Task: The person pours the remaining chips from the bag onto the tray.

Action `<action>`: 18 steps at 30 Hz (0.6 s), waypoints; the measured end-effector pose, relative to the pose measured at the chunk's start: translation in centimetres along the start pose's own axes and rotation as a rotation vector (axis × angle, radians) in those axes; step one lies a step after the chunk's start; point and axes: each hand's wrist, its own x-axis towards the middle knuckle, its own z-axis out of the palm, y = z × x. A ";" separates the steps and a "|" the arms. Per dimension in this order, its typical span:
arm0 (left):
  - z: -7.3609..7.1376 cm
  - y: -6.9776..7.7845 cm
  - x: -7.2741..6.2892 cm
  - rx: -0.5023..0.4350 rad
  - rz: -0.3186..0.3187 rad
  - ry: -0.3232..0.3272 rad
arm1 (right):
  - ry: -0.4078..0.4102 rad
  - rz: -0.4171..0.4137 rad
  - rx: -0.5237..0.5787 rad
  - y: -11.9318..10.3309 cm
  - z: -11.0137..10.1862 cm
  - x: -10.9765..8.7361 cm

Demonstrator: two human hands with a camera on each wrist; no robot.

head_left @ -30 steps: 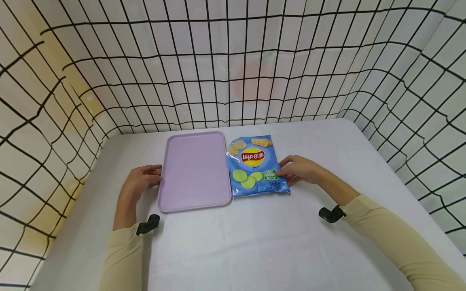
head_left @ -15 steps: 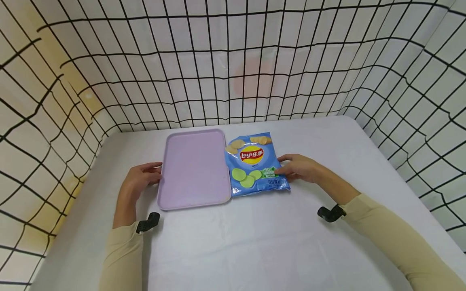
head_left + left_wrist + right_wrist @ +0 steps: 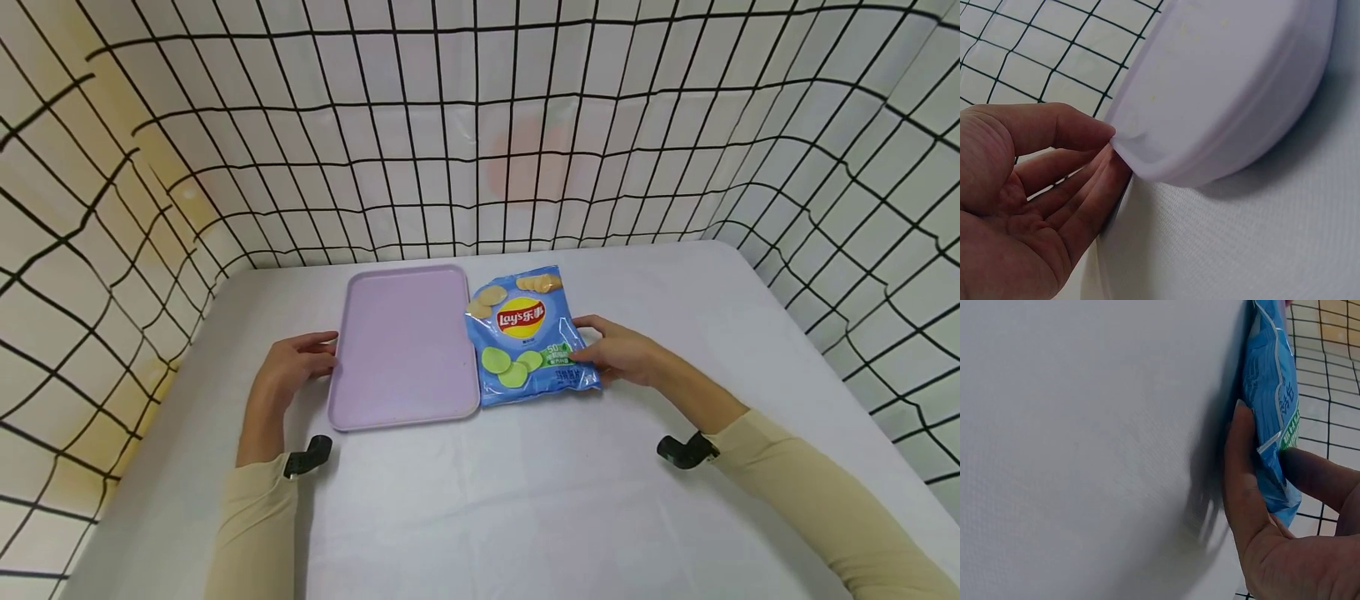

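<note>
A light purple tray (image 3: 405,354) lies on the white table. My left hand (image 3: 290,367) is at its left side; in the left wrist view my thumb meets the rim of the tray (image 3: 1229,119) and the other fingers reach behind it, pinching the edge. To the tray's right is a blue bag of Lay's chips (image 3: 536,333), its left side right at the tray's rim. My right hand (image 3: 618,350) grips the bag's lower right edge, thumb on the printed face. Seen from the right wrist, the fingers of that hand pass under the bag (image 3: 1266,381).
Black wire mesh (image 3: 465,158) stands along the back and both sides of the white table (image 3: 525,508). White and yellowish sheeting shows behind it. A black camera sits on each wrist.
The far end of the bag has shifted slightly away and up, and the right hand's fingers have slid further beneath its edge. The left hand and tray stay put.
</note>
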 end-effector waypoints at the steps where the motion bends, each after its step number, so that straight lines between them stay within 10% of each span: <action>1: 0.0 0.0 0.0 0.000 -0.001 0.001 | 0.005 -0.006 0.003 0.1 0.0 0.0; 18: 0.1 -0.2 0.0 0.015 -0.012 0.012 | 0.160 -0.048 -0.048 0.0 0.1 -0.4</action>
